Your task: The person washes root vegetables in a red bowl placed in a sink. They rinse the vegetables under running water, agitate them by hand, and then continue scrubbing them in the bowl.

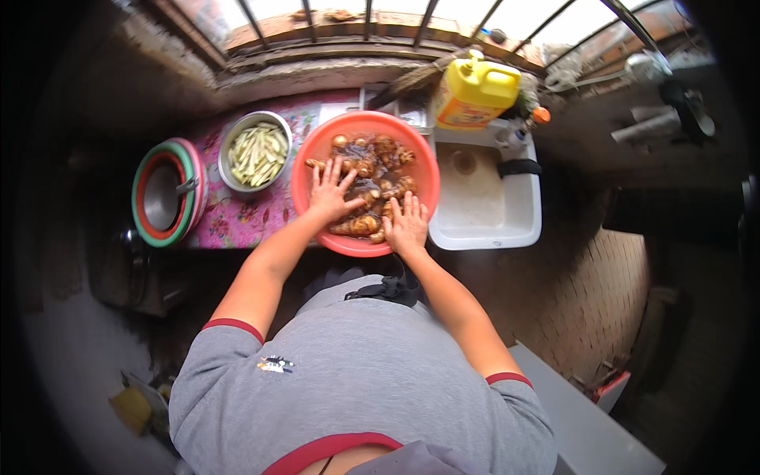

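Observation:
A round red plastic basin (427,172) stands before me, holding brown water and several knobbly brown rhizomes (356,225), which look like ginger or a similar root. My left hand (332,193) lies spread over the rhizomes on the basin's left side, fingers apart. On the right, my right hand (408,224) rests with fingers spread on the rhizomes by the near right wall. Neither hand is closed around anything. Parts of the rhizomes are hidden under the hands and the murky water.
Left of the basin, a metal bowl (222,155) holds pale green vegetable strips (256,155). Nested basins (140,205) stand at the far left of the floral tablecloth (243,222). A white sink (475,196) adjoins on the right, with a yellow jug (475,92) behind it. Window bars (368,21) run along the back.

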Tool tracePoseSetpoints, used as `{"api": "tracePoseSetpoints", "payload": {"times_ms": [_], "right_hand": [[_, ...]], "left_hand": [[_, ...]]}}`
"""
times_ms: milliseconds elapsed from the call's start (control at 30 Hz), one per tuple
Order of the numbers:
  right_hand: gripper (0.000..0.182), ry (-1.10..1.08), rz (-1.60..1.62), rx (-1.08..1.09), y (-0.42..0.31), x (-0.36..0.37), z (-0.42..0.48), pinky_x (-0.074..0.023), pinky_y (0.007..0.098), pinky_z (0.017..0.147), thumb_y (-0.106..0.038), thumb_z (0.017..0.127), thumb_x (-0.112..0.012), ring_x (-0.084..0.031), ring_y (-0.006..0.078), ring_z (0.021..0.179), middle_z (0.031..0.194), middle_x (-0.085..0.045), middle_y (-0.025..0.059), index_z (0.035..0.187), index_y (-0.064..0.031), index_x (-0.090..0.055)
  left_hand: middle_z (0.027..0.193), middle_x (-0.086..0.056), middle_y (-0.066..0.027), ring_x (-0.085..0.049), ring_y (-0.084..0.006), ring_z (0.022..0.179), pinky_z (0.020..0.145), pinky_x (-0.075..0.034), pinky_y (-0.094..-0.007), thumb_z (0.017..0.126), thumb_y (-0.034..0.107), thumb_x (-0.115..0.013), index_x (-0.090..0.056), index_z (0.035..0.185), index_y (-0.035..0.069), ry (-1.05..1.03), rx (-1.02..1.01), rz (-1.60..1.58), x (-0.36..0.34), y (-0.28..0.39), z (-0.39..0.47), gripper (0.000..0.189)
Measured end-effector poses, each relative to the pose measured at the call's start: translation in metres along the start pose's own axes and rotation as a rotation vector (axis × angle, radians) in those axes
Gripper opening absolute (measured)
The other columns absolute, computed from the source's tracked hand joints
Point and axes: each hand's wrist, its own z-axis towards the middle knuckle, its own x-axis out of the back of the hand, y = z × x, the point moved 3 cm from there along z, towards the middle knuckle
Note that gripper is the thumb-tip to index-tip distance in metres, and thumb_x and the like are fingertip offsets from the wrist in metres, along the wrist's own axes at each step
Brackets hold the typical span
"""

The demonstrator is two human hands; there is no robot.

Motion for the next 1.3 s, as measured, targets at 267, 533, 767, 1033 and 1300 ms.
{"api": "tracePoseSetpoints", "payload": {"times_ms": [267, 533, 767, 1033, 1300], "right_hand": [[0.057, -0.016, 0.014, -0.020, 0.001, 0.004, 0.001, -0.0234, 0.0485, 0.114, -0.042, 0.084, -0.062, -0.039, 0.0335, 0.135, 0.146, -0.042, 0.0185, 0.134, -0.0134, -0.055], [0.053, -0.013, -0.013, -0.026, 0.001, 0.005, 0.000, -0.0258, 0.0481, 0.112, -0.040, 0.084, -0.063, -0.041, 0.0331, 0.133, 0.143, -0.044, 0.0191, 0.130, -0.0135, -0.058], [0.055, 0.010, 0.053, -0.011, 0.000, 0.012, 0.001, -0.0284, 0.0479, 0.110, -0.036, 0.080, -0.065, -0.041, 0.0363, 0.130, 0.143, -0.042, 0.0221, 0.127, -0.0082, -0.060], [0.061, 0.001, 0.037, 0.016, 0.002, 0.006, 0.001, -0.0269, 0.0473, 0.111, -0.034, 0.081, -0.065, -0.042, 0.0351, 0.130, 0.147, -0.039, 0.0216, 0.136, -0.0104, -0.053], [0.062, -0.030, 0.028, 0.003, 0.003, 0.002, 0.001, -0.0262, 0.0476, 0.111, -0.036, 0.082, -0.065, -0.041, 0.0351, 0.132, 0.149, -0.038, 0.0186, 0.139, -0.0145, -0.051]], "left_hand": [[0.151, -0.034, -0.0152, -0.022, -0.0383, 0.144, 0.112, -0.023, -0.0611, 0.079, 0.065, -0.064, -0.035, 0.147, 0.020, 0.015, -0.050, -0.272, 0.014, -0.011, 0.111, 0.086], [0.142, -0.047, -0.0111, -0.039, -0.0310, 0.136, 0.103, -0.023, -0.0740, 0.070, 0.075, -0.065, -0.052, 0.137, 0.015, -0.268, 0.194, -0.161, 0.024, 0.040, 0.156, 0.091], [0.155, -0.033, -0.0035, -0.021, -0.0292, 0.146, 0.107, -0.016, -0.0749, 0.077, 0.065, -0.065, -0.041, 0.143, 0.013, -0.172, -0.004, -0.160, 0.004, 0.050, 0.091, 0.087], [0.162, -0.014, -0.0075, -0.021, -0.0336, 0.146, 0.117, -0.014, -0.0567, 0.089, 0.046, -0.059, -0.038, 0.148, 0.019, 0.077, -0.120, -0.105, -0.002, 0.048, 0.000, 0.067], [0.162, -0.009, -0.0124, -0.017, -0.0346, 0.147, 0.117, -0.014, -0.0538, 0.091, 0.054, -0.054, -0.040, 0.148, 0.028, 0.081, -0.138, -0.117, -0.008, 0.040, -0.035, 0.064]]}}
